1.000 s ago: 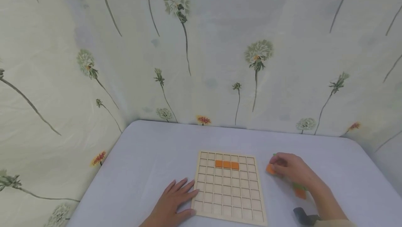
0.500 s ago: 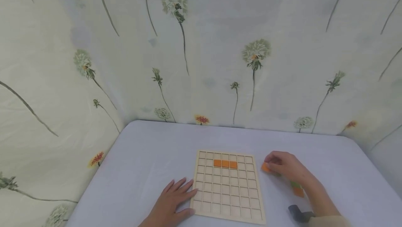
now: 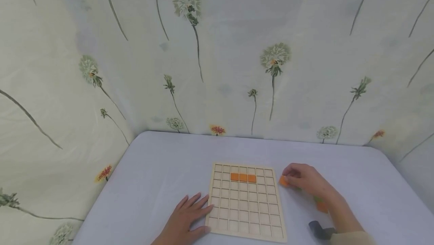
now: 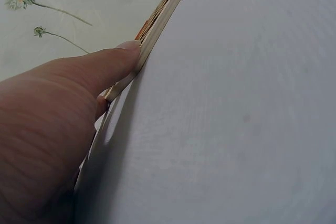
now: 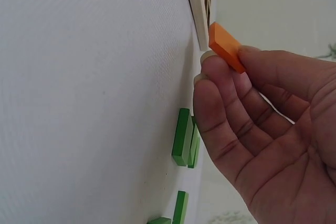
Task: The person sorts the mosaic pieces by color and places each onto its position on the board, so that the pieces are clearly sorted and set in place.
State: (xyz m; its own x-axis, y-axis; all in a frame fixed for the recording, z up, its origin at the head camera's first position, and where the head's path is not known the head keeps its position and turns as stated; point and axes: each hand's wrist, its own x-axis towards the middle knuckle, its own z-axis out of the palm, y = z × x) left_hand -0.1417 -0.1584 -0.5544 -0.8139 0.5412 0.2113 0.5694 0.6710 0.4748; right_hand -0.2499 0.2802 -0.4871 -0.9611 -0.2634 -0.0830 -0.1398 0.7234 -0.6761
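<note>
Right hand (image 3: 306, 180): just right of the wooden grid board (image 3: 245, 203), above the table (image 3: 162, 169); fingers (image 5: 220, 103) curled, thumb and fingertips pinching an orange tile (image 5: 226, 46) by its edges
Orange tile: lifted clear of the table, tilted, just beside the board's upper right corner; not touching the board
Left hand (image 3: 184, 218): flat on the table at the board's lower left edge; fingers (image 4: 105, 66) straight and slightly spread, tips resting against the board's rim; holding nothing
Wooden grid board: lying flat near the table's middle; three orange tiles (image 3: 243, 177) side by side in its second row from the far edge
Green pieces (image 5: 185, 137): loose on the table under the right hand, close together
Orange piece (image 3: 322, 207): on the table beside the right wrist
Backdrop: pale cloth (image 3: 217, 49) printed with dandelions, hanging behind the table
</note>
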